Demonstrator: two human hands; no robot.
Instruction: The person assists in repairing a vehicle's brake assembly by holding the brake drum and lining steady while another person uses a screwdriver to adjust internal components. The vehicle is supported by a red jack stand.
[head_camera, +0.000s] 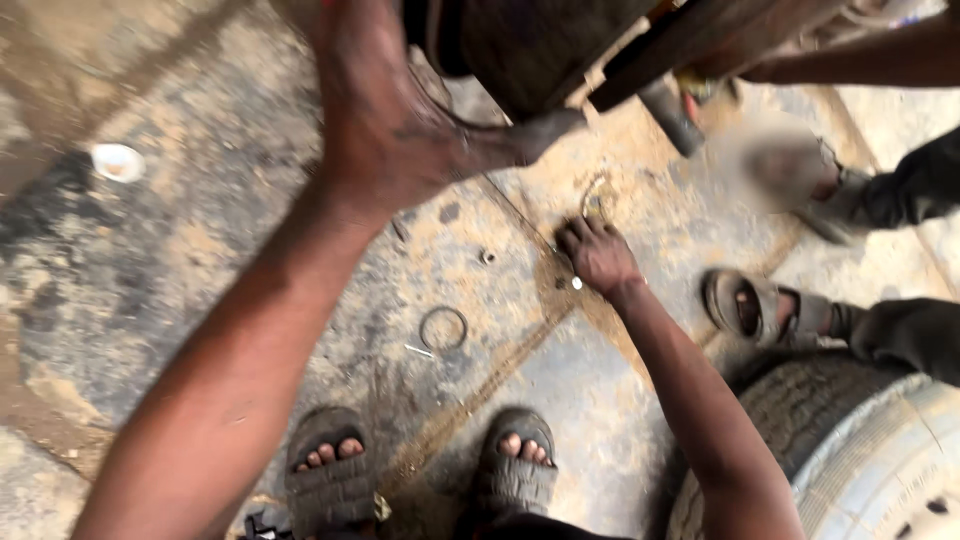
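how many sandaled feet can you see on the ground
4: the wearer's left foot and right foot at bottom centre; another person's nearer foot right of the reaching right hand; a blurred foot above. More may be hidden.

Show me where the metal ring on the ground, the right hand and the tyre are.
metal ring (443, 328): head view, on the lower edge of the ring lying on the ground.
right hand (598, 255): head view, on the back of the hand reaching to the ground.
tyre (800, 420): head view, on the dark tread.
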